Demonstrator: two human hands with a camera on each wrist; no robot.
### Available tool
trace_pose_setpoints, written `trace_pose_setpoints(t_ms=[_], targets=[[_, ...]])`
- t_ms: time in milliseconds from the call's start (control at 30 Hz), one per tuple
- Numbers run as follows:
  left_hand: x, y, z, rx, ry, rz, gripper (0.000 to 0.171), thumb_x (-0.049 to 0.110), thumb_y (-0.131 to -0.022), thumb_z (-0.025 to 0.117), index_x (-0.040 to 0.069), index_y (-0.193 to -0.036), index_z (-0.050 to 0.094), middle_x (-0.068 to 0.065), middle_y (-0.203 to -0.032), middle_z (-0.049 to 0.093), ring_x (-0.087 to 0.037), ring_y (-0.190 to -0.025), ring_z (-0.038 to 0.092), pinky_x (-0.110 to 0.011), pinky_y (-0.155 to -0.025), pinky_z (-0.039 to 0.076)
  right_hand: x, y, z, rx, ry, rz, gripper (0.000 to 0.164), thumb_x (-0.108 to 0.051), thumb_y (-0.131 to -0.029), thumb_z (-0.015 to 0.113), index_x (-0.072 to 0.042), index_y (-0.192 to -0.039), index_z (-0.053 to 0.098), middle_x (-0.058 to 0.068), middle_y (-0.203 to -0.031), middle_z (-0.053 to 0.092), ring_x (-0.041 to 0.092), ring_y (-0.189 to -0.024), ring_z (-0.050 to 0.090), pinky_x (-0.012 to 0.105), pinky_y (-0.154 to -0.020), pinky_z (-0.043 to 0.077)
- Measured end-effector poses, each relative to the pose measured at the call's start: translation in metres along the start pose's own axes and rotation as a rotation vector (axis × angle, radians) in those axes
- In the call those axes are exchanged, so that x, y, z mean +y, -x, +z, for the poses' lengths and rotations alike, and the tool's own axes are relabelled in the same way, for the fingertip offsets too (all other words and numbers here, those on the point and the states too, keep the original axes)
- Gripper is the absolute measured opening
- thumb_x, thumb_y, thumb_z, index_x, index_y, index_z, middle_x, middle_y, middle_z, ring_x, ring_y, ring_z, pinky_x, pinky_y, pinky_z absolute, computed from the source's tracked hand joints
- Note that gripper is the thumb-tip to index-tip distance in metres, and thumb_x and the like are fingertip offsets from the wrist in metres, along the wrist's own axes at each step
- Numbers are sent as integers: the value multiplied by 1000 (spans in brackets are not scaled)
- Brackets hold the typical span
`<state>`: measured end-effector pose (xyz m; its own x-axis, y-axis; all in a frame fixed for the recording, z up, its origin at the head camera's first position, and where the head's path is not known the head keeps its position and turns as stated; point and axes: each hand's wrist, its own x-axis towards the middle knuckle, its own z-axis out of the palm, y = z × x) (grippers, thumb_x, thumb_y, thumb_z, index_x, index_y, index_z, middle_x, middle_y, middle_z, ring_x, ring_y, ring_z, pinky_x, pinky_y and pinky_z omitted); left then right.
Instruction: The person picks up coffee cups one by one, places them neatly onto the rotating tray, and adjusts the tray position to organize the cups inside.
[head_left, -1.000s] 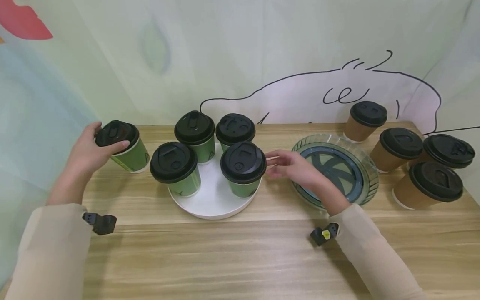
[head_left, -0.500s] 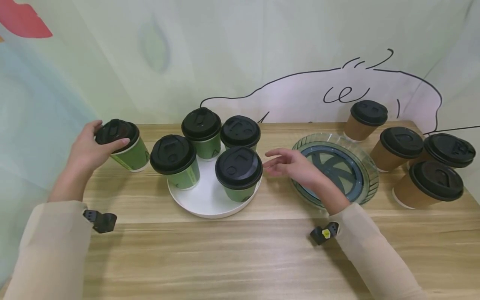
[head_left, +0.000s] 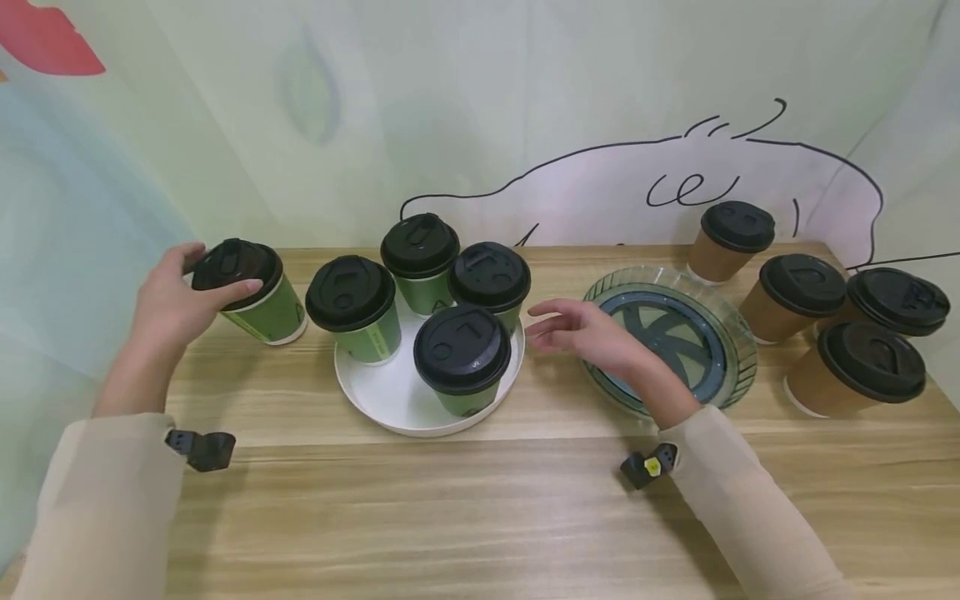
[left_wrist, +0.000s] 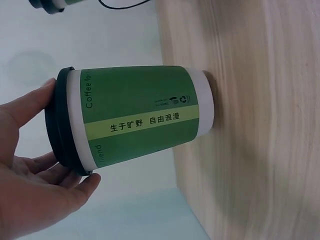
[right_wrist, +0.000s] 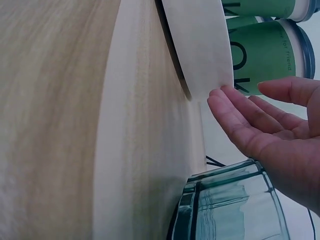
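Note:
My left hand [head_left: 171,302] grips a green paper coffee cup [head_left: 272,310] by its black lid, thumb on the near side and fingers round the far side. In the left wrist view the base of that coffee cup [left_wrist: 140,112] is at the wooden tabletop. To its right, several matching green cups [head_left: 459,358] with black lids stand on a round white turntable [head_left: 367,398]. My right hand [head_left: 581,333] is at the turntable's right edge, fingers loosely extended. In the right wrist view its fingertips [right_wrist: 218,95] meet the rim of the turntable [right_wrist: 200,47].
A clear, scalloped glass dish [head_left: 738,354] with a blue patterned base sits right of the turntable, under my right forearm. Several brown cups [head_left: 783,304] with black lids stand farther right. A printed curtain [head_left: 480,100] hangs behind the wooden table [head_left: 420,517].
The turntable has rotated: its front cups shifted left and its back cups shifted right. My left hand still grips its cup, which has edged slightly right. The right hand has barely moved.

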<state>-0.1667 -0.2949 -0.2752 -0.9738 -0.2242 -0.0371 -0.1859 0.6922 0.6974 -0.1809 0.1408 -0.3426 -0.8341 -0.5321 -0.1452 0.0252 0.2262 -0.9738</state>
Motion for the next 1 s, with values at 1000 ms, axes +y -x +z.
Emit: trace_pose_setpoints(t_ms=[1000], targets=[[44, 84, -6, -98, -91, 153, 93, 41, -78, 70, 12, -147, 14, -15, -149, 19, -54, -121, 29, -62, -90, 31, -2, 0, 1, -6, -17, 4, 42, 6, -90, 47, 7, -132, 40, 27, -124, 50, 38, -111, 51, 45, -91, 44]])
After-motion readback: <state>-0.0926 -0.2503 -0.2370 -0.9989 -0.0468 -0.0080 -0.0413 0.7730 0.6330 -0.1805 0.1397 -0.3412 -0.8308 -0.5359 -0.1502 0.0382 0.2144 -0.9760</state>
